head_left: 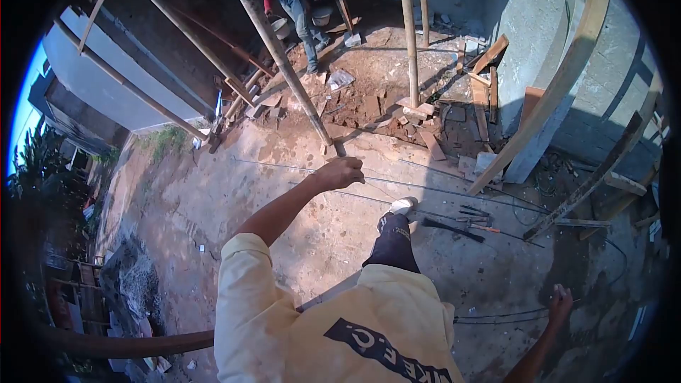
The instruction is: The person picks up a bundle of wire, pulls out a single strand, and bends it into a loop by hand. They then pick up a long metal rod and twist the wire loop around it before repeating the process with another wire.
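Observation:
My left hand (342, 173) is closed in a fist, held out ahead above the concrete ground. What it holds, if anything, is too small to make out. Thin steel rods (440, 188) lie across the ground beneath and beyond it. Low on the right, my right hand (560, 303) has its fingers curled around a thin dark rod (504, 314), which runs left behind my body. Between the hands, near my shoe (403, 205), lie a bundle of dark wire (454, 229) and several hand tools (477, 218), one with an orange part.
Bamboo poles (280, 57) stand ahead and to the left. Leaning timber (557, 92) rises on the right beside a grey wall (525, 28). Broken bricks and soil (362, 110) lie ahead. A person (291, 0) with buckets (281, 28) stands farther back. A gravel pile (138, 276) is at left.

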`<state>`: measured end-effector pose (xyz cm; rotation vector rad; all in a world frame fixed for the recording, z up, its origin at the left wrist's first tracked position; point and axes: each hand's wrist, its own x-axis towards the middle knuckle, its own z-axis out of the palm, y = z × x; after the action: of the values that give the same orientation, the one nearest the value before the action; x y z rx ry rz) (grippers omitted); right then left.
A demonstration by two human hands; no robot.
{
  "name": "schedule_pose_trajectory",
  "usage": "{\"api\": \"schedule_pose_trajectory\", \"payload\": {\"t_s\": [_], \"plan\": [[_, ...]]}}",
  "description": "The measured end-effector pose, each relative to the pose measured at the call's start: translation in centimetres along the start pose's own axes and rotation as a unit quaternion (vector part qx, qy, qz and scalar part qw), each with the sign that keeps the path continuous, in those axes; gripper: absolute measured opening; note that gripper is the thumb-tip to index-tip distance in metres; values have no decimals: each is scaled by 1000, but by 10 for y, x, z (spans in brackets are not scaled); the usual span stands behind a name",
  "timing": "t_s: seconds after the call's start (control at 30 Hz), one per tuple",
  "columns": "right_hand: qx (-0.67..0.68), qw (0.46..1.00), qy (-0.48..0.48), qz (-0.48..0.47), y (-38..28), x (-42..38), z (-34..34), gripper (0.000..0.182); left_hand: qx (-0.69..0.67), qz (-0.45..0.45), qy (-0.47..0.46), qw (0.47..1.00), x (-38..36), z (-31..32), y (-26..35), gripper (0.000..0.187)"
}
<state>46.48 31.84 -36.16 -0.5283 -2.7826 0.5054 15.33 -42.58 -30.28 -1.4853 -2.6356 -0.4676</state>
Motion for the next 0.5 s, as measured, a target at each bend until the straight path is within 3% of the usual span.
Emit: {"api": "schedule_pose_trajectory", "payload": {"t_s": [0.1, 0.17, 0.27, 0.37, 0.47, 0.5], "plan": [[32, 999, -17, -26, 22, 8, -9, 24, 133, 23, -42, 990, -7, -19, -13, 7], [-117, 969, 61, -208, 25, 12, -13, 23, 156, 27, -41, 987, -13, -23, -27, 7], [-73, 988, -2, -140, -2, 18, -26, 24, 185, 34, 3, 982, -20, -22, -46, 8], [-13, 996, -7, -85, -6, 20, -21, 26, 165, -42, 21, 985, -40, -35, -44, 11], [-37, 997, -46, -47, -50, 21, -8, 25, 168, -209, -29, 963, -95, -23, -74, 14], [-111, 989, -23, -91, -55, 20, 16, 23, 184, -242, -50, 951, -117, -13, -85, 16]]}}
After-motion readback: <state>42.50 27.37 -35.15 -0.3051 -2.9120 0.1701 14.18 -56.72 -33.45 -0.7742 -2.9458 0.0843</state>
